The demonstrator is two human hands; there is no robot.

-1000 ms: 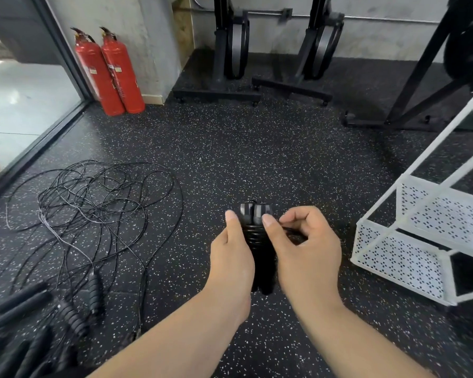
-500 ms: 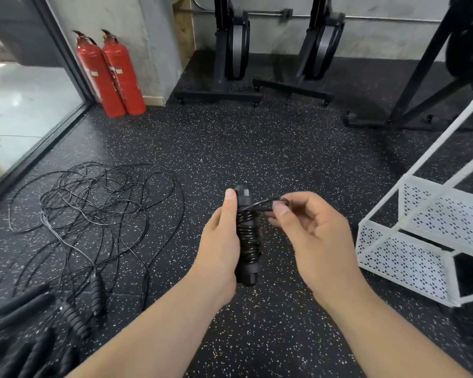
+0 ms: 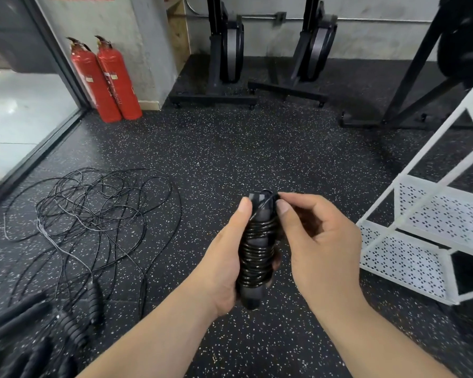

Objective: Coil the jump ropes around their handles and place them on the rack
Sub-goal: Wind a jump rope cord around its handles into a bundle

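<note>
— Right hand has closed in: the rope end, drawn out sideways half a second ago, now sits at the top of the handles, pinched by thumb and forefinger.
— And the left hand?
— Curled round the coiled handles, thumb up the side, above the floor.
— What's around?
— Rack near on the right, nothing between. Loose ropes tangled at left, spare handles beside them, two extinguishers by the wall.

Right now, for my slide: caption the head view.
Left hand grips black jump-rope handles wound with glossy black cord while right hand pinches its end near white perforated rack.
</note>
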